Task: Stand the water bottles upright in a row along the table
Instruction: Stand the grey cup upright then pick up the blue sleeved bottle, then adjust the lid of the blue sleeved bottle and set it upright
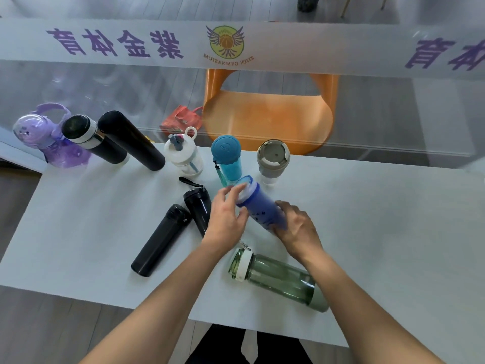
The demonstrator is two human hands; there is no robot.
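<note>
Nearest the person, a translucent green plastic bottle with a white collar (278, 277) lies on its side on the white rectangular table (393, 232), its cap end pointing left. Just beyond it both bare hands grip a dark blue translucent bottle with a pale lid (259, 206), which is tilted, lid up and away, base toward the person. The left hand (227, 219) curls around the upper part near the lid, fingers spread over it; the right hand (299, 227) closes around the lower end. Whether the base touches the table cannot be told.

To the left of the hands, 2 black cylindrical flasks lie flat: a long matte one (160, 240) angled toward the near-left, and a glossy one (198, 208) partly behind the left wrist, a black strap loop (190, 182) by its top.

Farther back, 6 bottles stand in a row along the far edge. From the left: a purple translucent bottle with a carry handle (49, 137), a black flask with a white ring under its lid (91, 140), a tall plain black flask (131, 140), a small clear bottle with a white lid and ring loop (183, 156), a teal bottle with a round blue cap (227, 158) and a clear tumbler with a grey-beige lid (273, 161).

Beyond a glass partition with a frosted printed band sit an orange plastic chair (267, 114) and a red bag (181, 119).
</note>
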